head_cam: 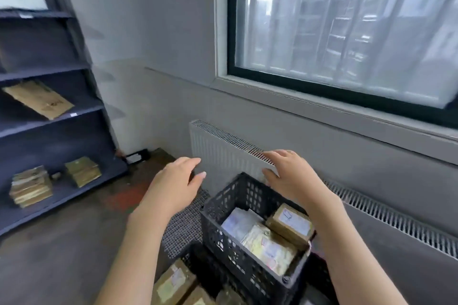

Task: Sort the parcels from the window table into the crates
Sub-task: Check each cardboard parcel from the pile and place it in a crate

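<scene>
A large window fills the far right, with a long white radiator on the wall under its sill. At the far left stands a dark shelf unit; a flat brown envelope lies on a middle shelf and two stacks of brown packets sit on a lower one.

Near the middle, a black slotted crate stands on top of another black crate, just in front of the radiator. The upper crate holds three parcels: a brown box at its far right corner, a white parcel to the left of that, and a yellowish padded parcel nearest. More brown parcels lie in the lower crate, at the bottom edge of the view.

Both bare hands hover above the upper crate, apart from each other and holding nothing. The left hand has its fingers relaxed and spread, to the left of the crate. The right hand is likewise loose-fingered, over the crate's far rim.
</scene>
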{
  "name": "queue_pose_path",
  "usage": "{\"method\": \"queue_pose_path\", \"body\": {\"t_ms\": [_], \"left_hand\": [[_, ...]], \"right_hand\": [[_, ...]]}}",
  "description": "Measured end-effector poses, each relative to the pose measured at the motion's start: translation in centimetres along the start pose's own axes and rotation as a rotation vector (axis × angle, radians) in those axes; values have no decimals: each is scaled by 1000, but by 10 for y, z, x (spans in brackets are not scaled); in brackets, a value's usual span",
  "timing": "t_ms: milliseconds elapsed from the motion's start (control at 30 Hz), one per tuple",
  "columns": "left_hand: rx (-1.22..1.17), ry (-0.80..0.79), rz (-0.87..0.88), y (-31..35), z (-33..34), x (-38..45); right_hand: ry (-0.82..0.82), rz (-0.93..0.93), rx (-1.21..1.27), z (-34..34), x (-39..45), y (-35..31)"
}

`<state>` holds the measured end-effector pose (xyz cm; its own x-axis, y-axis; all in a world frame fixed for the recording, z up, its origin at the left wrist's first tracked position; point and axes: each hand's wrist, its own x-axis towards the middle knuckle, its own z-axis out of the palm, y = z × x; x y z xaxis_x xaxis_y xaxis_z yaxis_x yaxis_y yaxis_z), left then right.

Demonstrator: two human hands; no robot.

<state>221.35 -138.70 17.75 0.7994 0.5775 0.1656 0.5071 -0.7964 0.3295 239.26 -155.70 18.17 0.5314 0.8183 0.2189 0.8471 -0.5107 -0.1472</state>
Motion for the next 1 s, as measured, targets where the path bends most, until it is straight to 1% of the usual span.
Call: {"method": "queue_pose_path", "body": {"t_ms": [200,300,433,533,633,800,900,1000], "left_hand": [[14,-74,181,84,31,-27],[28,-78,218,123,53,-47],[33,-133,274,185,92,-74],[44,-159,339,253,125,-98],[62,-183,418,339,157,-132],[50,-257,605,482,200,-199],[42,-269,684,546,217,-228],[29,-298,732,591,231,-244]], "right_hand": [[-22,299,-38,-6,-114,73],[-45,409,-46,-13,-167,109],[-47,522,-41,-28,-246,161],[-38,582,-61,-44,-316,206],[-68,639,-105,-66,-395,255],[-105,777,-148,-108,-517,324],[-91,843,-133,-123,-571,357],[-95,882,-126,-130,-606,387]]}}
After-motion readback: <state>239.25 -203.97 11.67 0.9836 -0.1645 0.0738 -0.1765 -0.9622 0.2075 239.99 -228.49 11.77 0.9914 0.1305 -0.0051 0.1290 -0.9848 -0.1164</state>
